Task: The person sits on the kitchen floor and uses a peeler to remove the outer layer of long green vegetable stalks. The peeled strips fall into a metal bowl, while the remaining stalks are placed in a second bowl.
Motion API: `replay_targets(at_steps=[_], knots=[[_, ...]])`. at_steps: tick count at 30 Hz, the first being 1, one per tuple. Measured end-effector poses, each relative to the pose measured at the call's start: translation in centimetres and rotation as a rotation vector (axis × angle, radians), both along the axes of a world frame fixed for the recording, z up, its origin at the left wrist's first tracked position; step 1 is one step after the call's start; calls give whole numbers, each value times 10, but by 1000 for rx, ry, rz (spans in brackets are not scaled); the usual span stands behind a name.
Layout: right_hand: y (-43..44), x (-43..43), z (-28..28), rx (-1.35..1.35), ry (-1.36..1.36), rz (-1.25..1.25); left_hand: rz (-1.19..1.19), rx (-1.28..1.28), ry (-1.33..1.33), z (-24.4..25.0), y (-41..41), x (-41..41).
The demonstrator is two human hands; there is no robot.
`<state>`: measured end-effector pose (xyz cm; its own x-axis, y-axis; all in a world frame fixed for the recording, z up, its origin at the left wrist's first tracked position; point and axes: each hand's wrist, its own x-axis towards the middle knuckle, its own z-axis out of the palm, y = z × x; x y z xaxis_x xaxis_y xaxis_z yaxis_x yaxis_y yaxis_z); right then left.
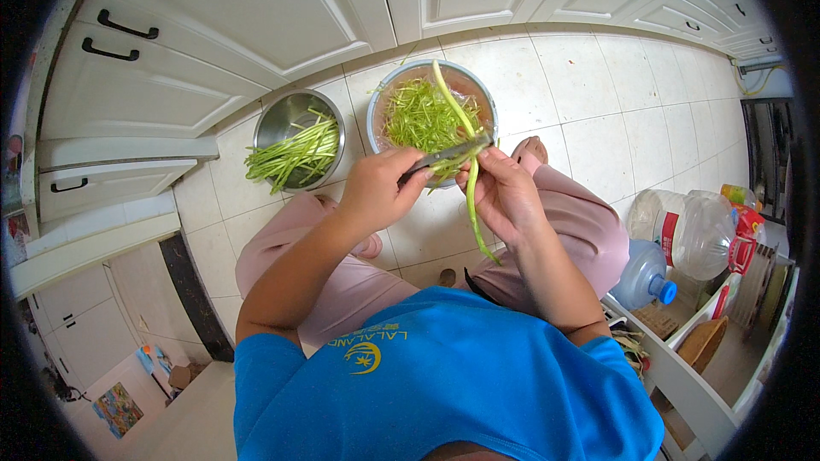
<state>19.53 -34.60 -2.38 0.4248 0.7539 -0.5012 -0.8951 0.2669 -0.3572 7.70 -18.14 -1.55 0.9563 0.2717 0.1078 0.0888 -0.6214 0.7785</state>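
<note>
My left hand grips a dark-handled blade tool, whose exact type I cannot tell. Its far end meets a long pale-green vegetable stalk, and thin green strips hang around the blade. My right hand pinches this stalk near its middle; the lower part curves down past my palm. Just beyond both hands stands a blue-rimmed basin with a clear plastic lining, holding a heap of fine green peelings. To its left, a stainless steel bowl contains cut green stalks, some jutting over the rim.
White cabinets line the far side of the tiled floor. My knees flank the work area. At right lie a large clear plastic bottle, a blue-capped water jug and an open drawer-like unit. Some scraps lie on the floor.
</note>
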Motion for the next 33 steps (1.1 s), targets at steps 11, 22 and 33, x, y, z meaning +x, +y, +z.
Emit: replay_targets(at_steps=[11, 22, 33], knots=[[4, -4, 9, 19, -14, 6, 258, 302, -255, 5, 41, 10], [3, -2, 11, 6, -14, 31, 243, 275, -170, -2, 33, 8], [5, 1, 11, -86, 2, -1, 85, 188, -55, -5, 4, 4]])
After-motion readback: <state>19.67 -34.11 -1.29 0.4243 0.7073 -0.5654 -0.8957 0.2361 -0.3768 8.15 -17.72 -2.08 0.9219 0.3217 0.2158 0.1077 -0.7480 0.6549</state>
